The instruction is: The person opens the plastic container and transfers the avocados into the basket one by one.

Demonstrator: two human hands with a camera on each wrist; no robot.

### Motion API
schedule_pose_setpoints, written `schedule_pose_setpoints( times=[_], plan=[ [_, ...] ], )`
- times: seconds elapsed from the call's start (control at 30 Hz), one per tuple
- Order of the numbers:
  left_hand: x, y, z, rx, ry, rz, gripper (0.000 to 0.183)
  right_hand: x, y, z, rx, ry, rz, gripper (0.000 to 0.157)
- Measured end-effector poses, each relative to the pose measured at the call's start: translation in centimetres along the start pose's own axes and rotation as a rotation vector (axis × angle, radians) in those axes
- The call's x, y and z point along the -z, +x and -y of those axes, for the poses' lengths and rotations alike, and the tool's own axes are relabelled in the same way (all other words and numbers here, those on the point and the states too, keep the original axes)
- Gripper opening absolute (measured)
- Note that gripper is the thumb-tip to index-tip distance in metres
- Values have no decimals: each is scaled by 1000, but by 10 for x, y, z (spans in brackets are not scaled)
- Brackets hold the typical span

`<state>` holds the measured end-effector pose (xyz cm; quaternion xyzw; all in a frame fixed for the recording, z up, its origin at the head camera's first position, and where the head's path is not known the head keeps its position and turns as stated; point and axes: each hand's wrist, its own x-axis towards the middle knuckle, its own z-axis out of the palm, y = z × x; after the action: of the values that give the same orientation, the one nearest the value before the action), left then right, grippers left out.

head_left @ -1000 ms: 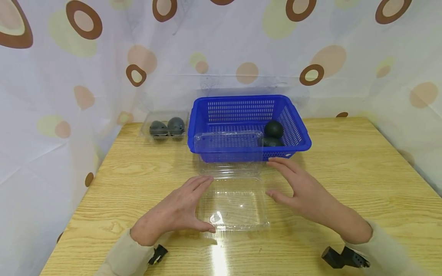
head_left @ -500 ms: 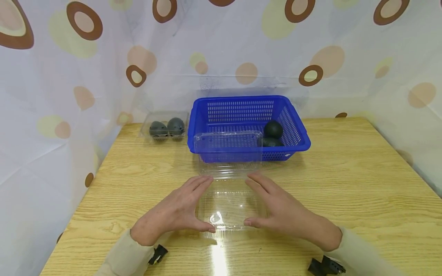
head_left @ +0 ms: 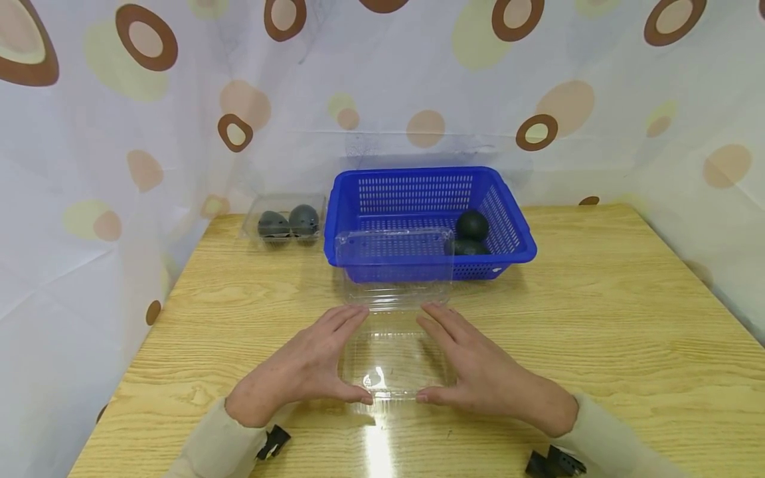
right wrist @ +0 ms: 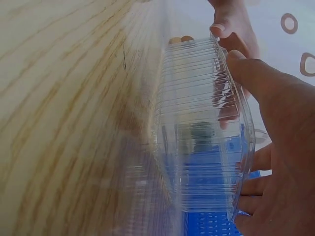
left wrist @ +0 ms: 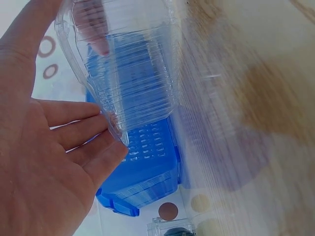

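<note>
A clear plastic clamshell container (head_left: 400, 365) stands on the table with its lid (head_left: 394, 265) raised at the back. Nothing is seen inside its base. My left hand (head_left: 305, 362) spans the left end, thumb at the front rim and fingertips at the back. In the left wrist view, the fingers (left wrist: 81, 128) touch the clear rim. My right hand (head_left: 487, 372) holds the right end in the same way. The right wrist view shows its thumb (right wrist: 246, 69) on the rim and the other fingers along the far part of the wall.
Behind the lid stands a blue slotted basket (head_left: 514, 253) with dark green avocado-like fruit (head_left: 472, 226) in its right side. Left of it, a closed clear box (head_left: 269, 202) holds two similar dark fruits (head_left: 303, 220). A patterned curtain (head_left: 382, 86) hangs behind the wooden table (head_left: 597, 318).
My right hand has moved left, from beside the container onto its right end. The left hand stays where it was, and the container has not visibly moved.
</note>
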<state>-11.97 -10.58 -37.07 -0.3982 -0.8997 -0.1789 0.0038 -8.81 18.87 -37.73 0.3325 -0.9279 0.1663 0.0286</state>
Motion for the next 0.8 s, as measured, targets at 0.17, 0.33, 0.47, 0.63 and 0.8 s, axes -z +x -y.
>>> schedule_pose_setpoints(
  times=[0.17, 0.33, 0.47, 0.63, 0.8],
  plan=[
    [-1, 3, -3, -7, -2, -4, 119, 2, -3, -1, 9, -10, -19, 104],
    [-2, 7, -9, 22, -19, 28, 119, 6, -8, -4, 0, -15, -23, 103],
    [-4, 12, -16, 49, -43, 46, 120, 8, -13, -6, -9, -19, -37, 103],
    [-8, 19, -24, 55, -42, 49, 121, 9, -17, -9, -27, -34, -53, 105],
    [-11, 25, -31, 49, -9, 52, 120, 10, -22, -10, -62, -43, -62, 105]
  ],
)
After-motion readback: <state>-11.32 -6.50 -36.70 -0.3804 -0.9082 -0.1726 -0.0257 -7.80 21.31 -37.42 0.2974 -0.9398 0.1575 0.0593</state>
